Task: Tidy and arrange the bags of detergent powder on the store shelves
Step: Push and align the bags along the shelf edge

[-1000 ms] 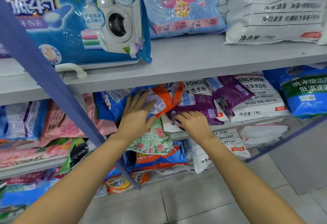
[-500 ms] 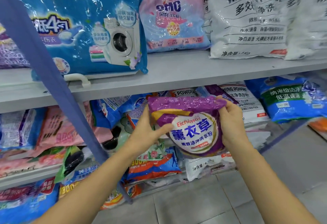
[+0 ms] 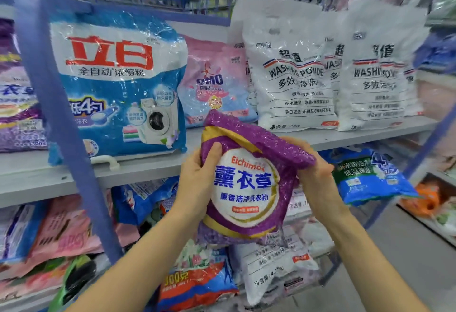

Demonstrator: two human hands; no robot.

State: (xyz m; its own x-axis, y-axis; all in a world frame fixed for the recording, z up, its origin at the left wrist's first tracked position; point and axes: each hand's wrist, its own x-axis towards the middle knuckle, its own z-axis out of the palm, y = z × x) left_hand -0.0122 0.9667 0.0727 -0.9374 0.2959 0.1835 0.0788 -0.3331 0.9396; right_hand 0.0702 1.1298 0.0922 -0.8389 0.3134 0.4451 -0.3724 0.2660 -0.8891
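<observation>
Hanging in mid-air before the shelf [image 3: 357, 134] edge, the purple bag [image 3: 246, 188] is held at both upper sides: the left hand [image 3: 197, 186] curls round its left edge, thumb on the front, and the right hand [image 3: 318, 178] grips its folded top. Above and behind the fingers [image 3: 214, 150], a blue bag [image 3: 118, 94], a pink bag [image 3: 214, 85] and white bags [image 3: 291, 80] stand on the shelf.
</observation>
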